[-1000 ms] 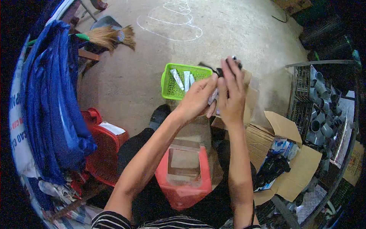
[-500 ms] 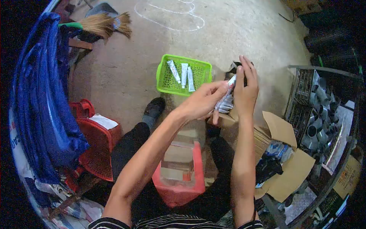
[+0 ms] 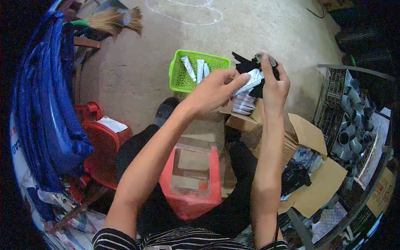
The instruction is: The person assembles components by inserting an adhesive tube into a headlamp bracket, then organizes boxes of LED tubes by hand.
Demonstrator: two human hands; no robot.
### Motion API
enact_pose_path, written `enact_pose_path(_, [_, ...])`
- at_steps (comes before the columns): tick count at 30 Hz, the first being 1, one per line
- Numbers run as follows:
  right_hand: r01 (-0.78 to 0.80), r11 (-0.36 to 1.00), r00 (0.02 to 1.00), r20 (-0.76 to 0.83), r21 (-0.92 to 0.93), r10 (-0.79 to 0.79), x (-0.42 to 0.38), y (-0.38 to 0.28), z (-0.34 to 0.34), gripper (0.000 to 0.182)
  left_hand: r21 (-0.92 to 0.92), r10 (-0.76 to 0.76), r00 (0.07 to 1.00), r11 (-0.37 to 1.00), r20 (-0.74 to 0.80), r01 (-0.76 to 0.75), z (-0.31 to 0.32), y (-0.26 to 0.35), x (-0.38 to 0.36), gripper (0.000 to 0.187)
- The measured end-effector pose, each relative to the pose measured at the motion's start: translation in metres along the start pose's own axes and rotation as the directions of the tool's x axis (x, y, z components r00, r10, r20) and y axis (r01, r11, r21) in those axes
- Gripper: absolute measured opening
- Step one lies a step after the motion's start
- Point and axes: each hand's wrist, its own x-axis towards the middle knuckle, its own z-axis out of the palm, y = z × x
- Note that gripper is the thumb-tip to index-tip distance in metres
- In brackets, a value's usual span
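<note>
My left hand point(image 3: 210, 91) pinches a white tube point(image 3: 252, 80) with printing on it, its end pointing up and right. Just right of it, my right hand point(image 3: 275, 85) is closed around dark crumpled material point(image 3: 246, 64) with a small greyish round piece at the fingertips; its exact form is unclear. Below the hands, an open cardboard box point(image 3: 241, 123) holds a stack of pale tubes or packets point(image 3: 243, 105). Left of the hands, a green plastic basket point(image 3: 178, 85) on the floor contains three white tubes point(image 3: 188, 68), one partly behind my left hand.
A red plastic stool point(image 3: 193, 200) stands between my legs. On the left are a red chair point(image 3: 100, 146), a blue tarp point(image 3: 54, 108) and brooms point(image 3: 106, 23). To the right lie another open carton point(image 3: 318, 187) and a metal rack point(image 3: 323, 100) with grey pipe fittings point(image 3: 348, 133).
The dark material now spreads out beside my right hand, which has moved slightly right and closed its fingers. The tube in my left hand is turned more towards the camera. The whole view has shifted slightly.
</note>
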Motion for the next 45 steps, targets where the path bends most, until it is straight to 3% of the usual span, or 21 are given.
enact_pose_path(3, [-0.055, 0.994, 0.984, -0.162, 0.094, 0.070, 0.003, 0.001, -0.003, 0.025, 0.095, 0.094, 0.994, 0.992, -0.049, -0.089, 0.004, 0.000, 0.003, 0.035])
enact_pose_path(5, [-0.048, 0.978, 0.957, -0.270, 0.204, 0.103, 0.007, -0.002, -0.009, 0.025, 0.003, 0.102, 0.990, 0.995, -0.096, -0.102, 0.005, 0.000, 0.002, 0.034])
enact_pose_path(8, [-0.067, 0.970, 0.986, -0.135, 0.233, 0.101, 0.009, -0.002, -0.023, 0.033, -0.111, 0.092, 0.986, 0.988, -0.141, -0.108, 0.002, -0.001, 0.002, 0.033])
enact_pose_path(9, [-0.108, 0.969, 0.993, -0.030, 0.222, 0.117, 0.006, -0.006, -0.020, 0.042, -0.143, 0.087, 0.985, 0.984, -0.151, -0.109, 0.001, 0.000, 0.003, 0.033])
enact_pose_path(10, [-0.252, 0.817, 0.963, 0.217, 0.519, 0.159, 0.000, -0.011, -0.006, 0.052, -0.128, 0.094, 0.981, 0.985, -0.167, -0.116, 0.001, 0.000, 0.004, 0.032])
enact_pose_path(12, [-0.266, 0.868, 0.918, 0.386, 0.420, 0.095, 0.001, 0.001, 0.004, 0.059, -0.112, 0.106, 0.971, 0.985, -0.214, -0.132, 0.003, -0.001, 0.005, 0.031])
enact_pose_path(13, [-0.285, 0.840, 0.915, 0.391, 0.462, 0.095, -0.001, 0.001, 0.008, 0.046, -0.041, 0.141, 0.962, 0.987, -0.234, -0.155, 0.002, -0.004, 0.006, 0.030])
enact_pose_path(16, [-0.009, 0.992, 0.949, 0.310, -0.127, 0.049, 0.001, 0.001, 0.008, 0.038, 0.127, 0.191, 0.949, 0.978, -0.252, -0.163, -0.004, -0.007, 0.008, 0.029])
enact_pose_path(20, [0.177, 0.939, 0.974, 0.192, -0.294, -0.124, -0.001, 0.002, 0.010, 0.029, 0.221, 0.185, 0.958, 0.966, -0.220, -0.136, -0.009, -0.011, 0.009, 0.032])
enact_pose_path(23, [0.121, 0.929, 0.992, 0.074, -0.350, -0.101, -0.005, -0.009, 0.011, 0.027, 0.254, 0.241, 0.948, 0.949, -0.208, -0.185, -0.006, -0.011, 0.011, 0.036])
enact_pose_path(27, [0.257, 0.752, 0.897, -0.140, -0.607, -0.419, 0.003, 0.003, 0.010, 0.024, 0.448, 0.200, 0.956, 0.890, -0.214, -0.086, -0.001, -0.011, 0.008, 0.040])
enact_pose_path(29, [0.096, 0.982, 0.940, -0.311, -0.161, -0.143, 0.014, 0.009, -0.014, 0.028, 0.367, 0.146, 0.955, 0.929, -0.258, -0.043, -0.008, -0.022, 0.009, 0.040])
enact_pose_path(30, [0.009, 0.996, 0.940, -0.341, 0.086, 0.021, 0.017, 0.003, -0.016, 0.030, 0.322, 0.121, 0.954, 0.946, -0.276, -0.026, -0.011, -0.019, 0.008, 0.040])
enact_pose_path(32, [-0.147, 0.953, 0.977, -0.114, 0.267, 0.182, 0.013, 0.000, -0.015, 0.036, -0.022, 0.001, 0.975, 1.000, -0.220, -0.006, -0.013, -0.011, 0.007, 0.042])
enact_pose_path(33, [-0.236, 0.910, 0.969, 0.006, 0.341, 0.248, 0.007, -0.004, -0.010, 0.039, -0.157, -0.047, 0.985, 0.987, -0.168, 0.021, -0.014, -0.007, 0.006, 0.043])
enact_pose_path(34, [-0.325, 0.923, 0.945, 0.049, 0.205, 0.322, 0.001, -0.009, 0.002, 0.046, -0.287, -0.092, 0.990, 0.956, -0.106, 0.058, -0.014, -0.005, 0.007, 0.044])
enact_pose_path(36, [-0.388, 0.878, 0.897, 0.334, 0.279, 0.290, -0.005, 0.008, 0.012, 0.047, -0.248, -0.086, 0.985, 0.968, -0.150, 0.047, -0.010, -0.006, 0.008, 0.043])
enact_pose_path(37, [-0.290, 0.942, 0.929, 0.286, 0.167, 0.235, -0.005, 0.018, 0.017, 0.047, -0.233, -0.082, 0.981, 0.972, -0.177, 0.039, -0.008, -0.007, 0.009, 0.043])
enact_pose_path(39, [-0.081, 0.994, 0.971, 0.219, -0.079, 0.096, -0.004, 0.029, 0.026, 0.048, -0.098, -0.055, 0.954, 0.995, -0.296, 0.027, -0.006, -0.010, 0.010, 0.045])
enact_pose_path(41, [-0.043, 0.993, 0.988, 0.144, -0.111, 0.058, -0.003, 0.028, 0.023, 0.049, 0.085, 0.071, 0.906, 0.996, -0.416, -0.039, -0.006, -0.024, 0.019, 0.048])
enact_pose_path(45, [-0.046, 0.979, 0.999, -0.025, -0.198, 0.042, -0.002, 0.017, 0.023, 0.039, 0.300, 0.460, 0.837, 0.877, -0.295, -0.376, 0.003, -0.034, 0.024, 0.054])
